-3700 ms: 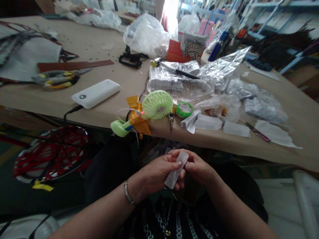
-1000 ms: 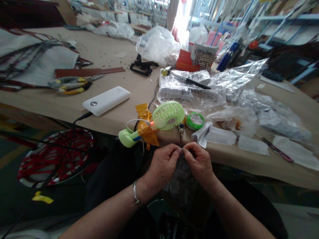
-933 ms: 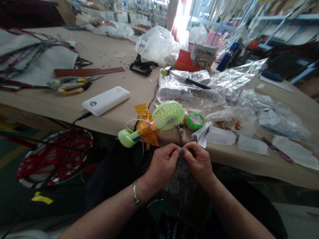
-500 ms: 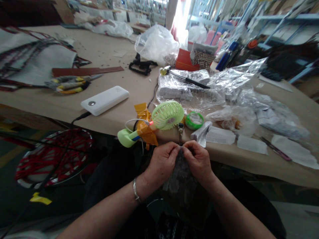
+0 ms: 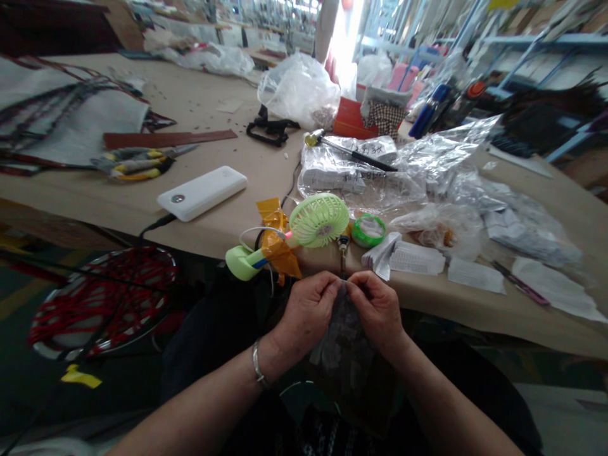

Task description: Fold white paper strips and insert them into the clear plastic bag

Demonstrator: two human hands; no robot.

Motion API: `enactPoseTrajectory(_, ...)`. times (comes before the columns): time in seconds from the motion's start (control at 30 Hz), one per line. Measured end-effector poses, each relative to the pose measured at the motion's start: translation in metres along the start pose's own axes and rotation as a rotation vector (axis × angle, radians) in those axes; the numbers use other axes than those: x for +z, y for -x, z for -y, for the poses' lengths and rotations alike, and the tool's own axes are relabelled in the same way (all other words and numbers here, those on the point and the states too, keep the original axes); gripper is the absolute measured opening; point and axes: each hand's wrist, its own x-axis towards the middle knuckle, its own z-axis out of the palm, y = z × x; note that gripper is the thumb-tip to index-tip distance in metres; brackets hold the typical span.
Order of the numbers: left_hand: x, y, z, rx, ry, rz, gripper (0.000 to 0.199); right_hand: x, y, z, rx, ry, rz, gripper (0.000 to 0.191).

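Observation:
My left hand (image 5: pixel 308 313) and my right hand (image 5: pixel 377 309) meet just below the table edge, pinching the top of a small translucent plastic bag (image 5: pixel 342 348). The bag hangs down over my lap, and its contents look dark and cannot be told. Just beyond my fingertips stands a small metal-tipped tool (image 5: pixel 342 250). A stack of folded printed leaflets (image 5: pixel 408 259) lies to the right of it, and a green tape roll (image 5: pixel 368 231) sits behind them. A lime-green mini fan (image 5: pixel 318 220) with orange tape stands near my left hand.
A white power bank (image 5: pixel 202 193) with a black cable lies left on the tan table (image 5: pixel 142 212). Plastic bags of printed paper (image 5: pixel 356 171) are heaped behind the fan. Yellow-handled pliers (image 5: pixel 135 166) lie further left. A red-and-silver wire frame (image 5: pixel 102 304) stands below the table edge.
The white printed slip held earlier is gone from my hands, which now pinch the top of the plastic bag. Since the last half second my hands have barely moved.

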Motion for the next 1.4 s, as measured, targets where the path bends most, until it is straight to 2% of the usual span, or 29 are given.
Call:
enactPoseTrajectory(0.13,-0.003,0.012,0.002,-0.054,0.005,0.056,0.022,-0.011,0.015,0.005,-0.088,0.062,0.063,0.007)
enactPoseTrajectory(0.2,-0.004,0.018,0.01,-0.099,-0.013,0.078,0.023,-0.022,0.021,0.005,-0.181,0.139,0.076,0.013)
enactPoseTrajectory(0.37,-0.006,0.026,0.041,-0.154,-0.117,0.161,0.024,-0.05,0.014,-0.011,-0.403,0.491,-0.076,0.019)
enactPoseTrajectory(0.47,-0.006,0.03,0.054,-0.159,-0.175,0.16,0.028,-0.057,0.004,-0.024,-0.408,0.748,-0.121,0.027)
enactPoseTrajectory(0.57,-0.003,0.033,0.057,-0.182,-0.204,0.168,0.027,-0.058,0.0,-0.03,-0.402,0.855,-0.105,0.026)
enactPoseTrajectory(0.73,0.005,0.031,0.042,-0.218,-0.143,0.181,0.023,-0.062,0.001,-0.033,-0.459,0.754,-0.141,0.017)
enactPoseTrajectory(0.87,0.016,0.026,0.022,-0.236,0.041,0.184,0.019,-0.068,0.001,-0.034,-0.457,0.63,-0.16,0.013)
enactPoseTrajectory(0.93,0.024,0.024,0.01,-0.266,0.163,0.223,0.017,-0.068,0.004,-0.032,-0.444,0.577,-0.171,0.01)
enactPoseTrajectory(1.0,0.033,0.021,-0.002,-0.364,0.378,0.284,0.017,-0.066,0.011,-0.026,-0.458,0.531,-0.174,0.008)
enactPoseTrajectory(1.07,0.042,0.019,-0.014,-0.518,0.719,0.337,0.023,-0.061,0.021,-0.017,-0.497,0.498,-0.14,0.007)
enactPoseTrajectory(1.17,0.053,0.015,-0.026,-0.637,1.101,0.315,0.029,-0.054,0.041,-0.001,-0.545,0.479,-0.038,0.012)
enactPoseTrajectory(1.3,0.06,0.012,-0.026,-0.685,1.126,0.213,0.022,-0.057,0.05,0.008,-0.561,0.474,0.056,0.014)
enactPoseTrajectory(1.4,0.059,0.013,-0.022,-0.727,1.01,0.226,0.02,-0.072,0.035,0.0,-0.468,0.572,0.008,0.024)
